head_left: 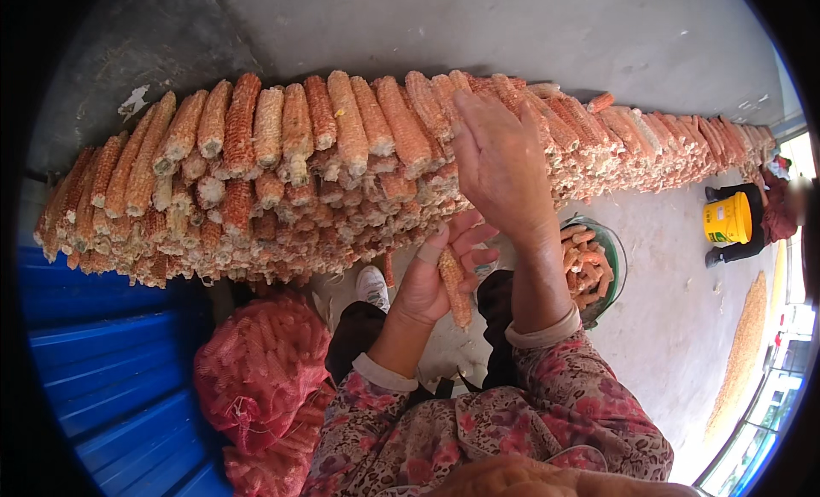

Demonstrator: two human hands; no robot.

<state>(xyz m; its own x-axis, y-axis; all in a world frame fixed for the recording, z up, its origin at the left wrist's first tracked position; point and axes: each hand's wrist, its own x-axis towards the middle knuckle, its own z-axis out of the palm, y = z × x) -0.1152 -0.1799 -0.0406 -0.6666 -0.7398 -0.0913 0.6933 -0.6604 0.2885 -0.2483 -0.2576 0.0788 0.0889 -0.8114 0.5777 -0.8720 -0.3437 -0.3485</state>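
A long stack of bare corn cobs (316,198) runs along the wall in front of me, cob ends facing me. My left hand (427,283) is closed around a single corn cob (454,290), just below the front of the stack. A pale wrap covers part of its thumb. Higher up, my right hand (504,168) lies over the top row of cobs with its back toward me. Its fingers look stretched out; what is under the palm is hidden.
By my right forearm stands a green bucket (617,249) with cobs inside. Red mesh sacks of cobs (260,364) lie at left, beside blue metal panelling (128,369). Far right, a person (773,206) sits by a yellow bucket (726,218); a strip of kernels (741,347) covers some floor.
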